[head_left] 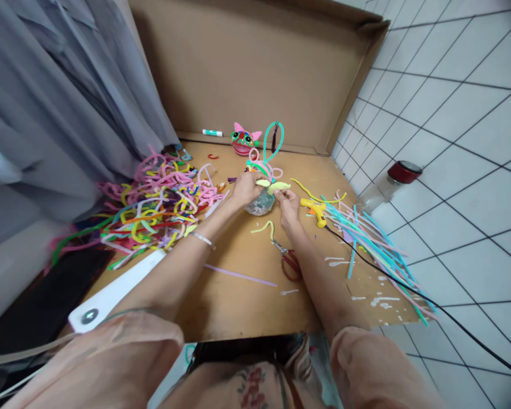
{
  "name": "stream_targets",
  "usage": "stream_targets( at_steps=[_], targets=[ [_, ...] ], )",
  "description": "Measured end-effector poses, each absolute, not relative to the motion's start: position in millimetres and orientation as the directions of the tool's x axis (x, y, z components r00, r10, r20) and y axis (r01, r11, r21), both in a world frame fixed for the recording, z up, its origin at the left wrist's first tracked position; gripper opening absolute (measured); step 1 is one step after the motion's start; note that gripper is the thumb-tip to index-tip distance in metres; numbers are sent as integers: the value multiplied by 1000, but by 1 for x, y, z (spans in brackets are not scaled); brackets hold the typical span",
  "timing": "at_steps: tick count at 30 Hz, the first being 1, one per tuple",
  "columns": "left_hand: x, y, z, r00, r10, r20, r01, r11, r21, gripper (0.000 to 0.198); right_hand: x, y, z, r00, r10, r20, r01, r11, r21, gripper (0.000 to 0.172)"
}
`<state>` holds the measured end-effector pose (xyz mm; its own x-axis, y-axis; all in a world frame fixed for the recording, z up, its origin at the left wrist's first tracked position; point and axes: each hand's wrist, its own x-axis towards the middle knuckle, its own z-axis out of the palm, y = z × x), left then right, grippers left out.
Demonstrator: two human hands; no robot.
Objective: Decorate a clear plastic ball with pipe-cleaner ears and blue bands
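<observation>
Head view first takes in the cardboard backdrop point(255, 68) standing at the far edge of the brown counter point(238, 307), and we place everything else relative to the pipe-cleaner figure point(266, 170) near the counter's middle. Left of the figure sprawls a big tangled heap of pipe cleaners point(162, 204) in pink, yellow, green and red. Right of it lies a fan of straight pale stems point(366, 238), with a yellow glue gun point(315, 210) between that fan and the figure, its black cord trailing off over the tiled floor. Nearer to us than the figure lie red-handled scissors point(287, 261) and a short bent yellow stem point(266, 228). Behind the figure sits a small finished cat-faced piece point(243, 140), and further left a marker point(212, 133).

Our left hand point(247, 190) is curled around the figure's base, which looks like a clear wrapped ball touching the counter. Our right hand point(286, 201) pinches the end of a fuzzy yellow piece point(276, 186) between thumb and fingertips, just beside the left hand.

We judge the figure very light and springy: its wire loops bend at a touch, so the firmer base is the place to hold it. The yellow piece seems soft and grippy, best pinched close to the joint.
</observation>
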<state>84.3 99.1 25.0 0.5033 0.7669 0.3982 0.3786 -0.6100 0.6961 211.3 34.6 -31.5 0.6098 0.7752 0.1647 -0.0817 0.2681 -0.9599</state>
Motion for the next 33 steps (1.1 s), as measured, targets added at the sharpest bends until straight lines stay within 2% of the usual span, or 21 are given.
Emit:
stream_targets(
  at_steps=[6, 10, 15, 22, 26, 29, 33],
  targets=[
    [85, 106, 27, 574, 729, 374, 374, -639, 672, 22, 211, 37, -29, 583, 789, 195, -73, 291, -954, 24],
    [86, 105, 27, 598, 713, 366, 368, -650, 665, 23, 210, 36, -28, 597, 785, 167, -64, 254, -965, 25],
    [87, 103, 27, 598, 717, 359, 435, -666, 605, 28, 206, 37, -32, 623, 767, 156, -94, 271, -958, 28],
    [87, 100, 26, 597, 710, 374, 396, -665, 633, 28, 201, 38, -38, 656, 728, 199, -77, 327, -942, 33],
    [84, 101, 23, 443, 824, 354, 304, -510, 805, 24, 200, 36, -38, 644, 736, 208, -72, 328, -942, 31],
    [79, 101, 20, 250, 925, 285, 127, -323, 938, 24, 199, 34, -37, 636, 747, 193, -85, 317, -945, 26],
    [66, 95, 18, 143, 979, 148, -160, -125, 979, 38, 197, 31, -39, 650, 735, 194, -83, 322, -943, 24]
  ],
)
